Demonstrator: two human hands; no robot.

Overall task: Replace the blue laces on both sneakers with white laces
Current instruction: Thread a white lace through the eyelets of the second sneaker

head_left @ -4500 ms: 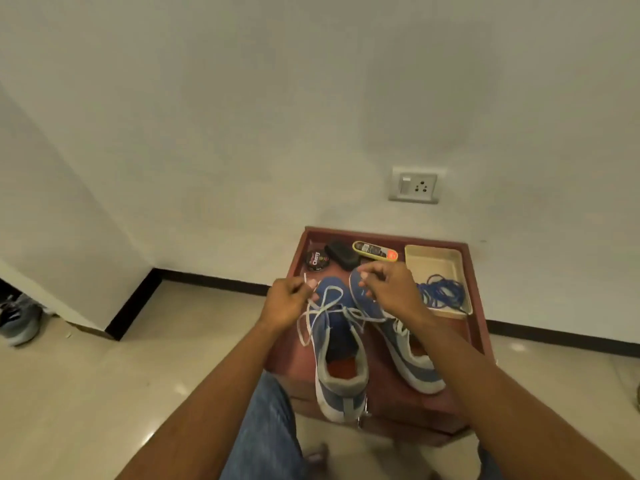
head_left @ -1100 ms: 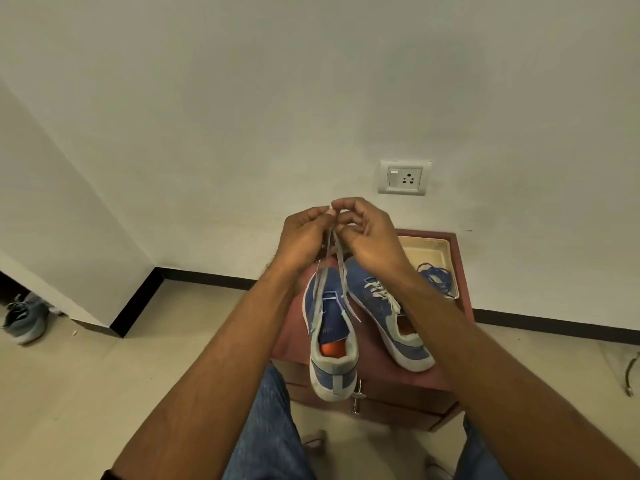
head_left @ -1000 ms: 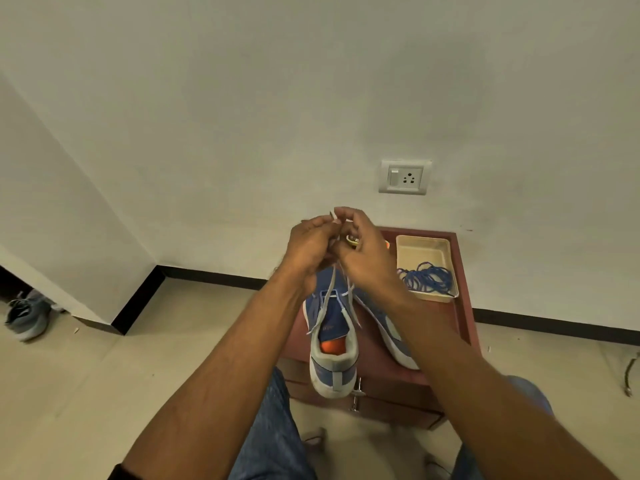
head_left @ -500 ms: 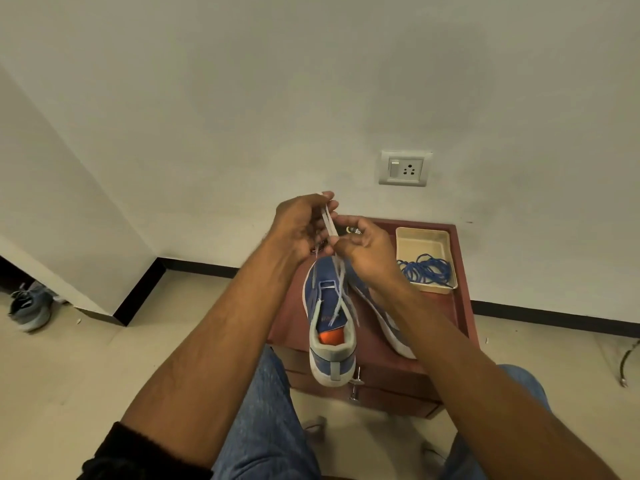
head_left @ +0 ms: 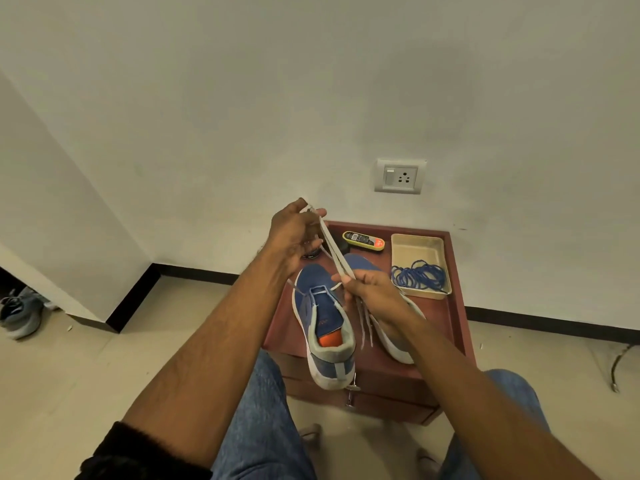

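Observation:
Two blue sneakers stand on a low red-brown table (head_left: 453, 327). The left sneaker (head_left: 323, 327) has its heel toward me and a white lace (head_left: 331, 249) rising from its front eyelets. My left hand (head_left: 294, 237) pinches the lace's upper end above the toe. My right hand (head_left: 370, 292) grips the same two strands lower down, beside the tongue. Loose lace ends hang below my right hand. The right sneaker (head_left: 398, 341) lies mostly hidden under my right hand and forearm. The removed blue laces (head_left: 419, 277) lie coiled in a beige tray (head_left: 415, 247).
A yellow-and-black tube (head_left: 363, 240) and a dark round tin, partly hidden by my left hand, sit at the table's back. A wall socket (head_left: 400, 176) is above. Another shoe (head_left: 19, 315) lies on the floor far left. My knees in jeans flank the table.
My hands have drawn apart along the lace: the left stays high, the right has slid down toward the sneaker. Earlier both hands pinched the lace ends together above the shoe.

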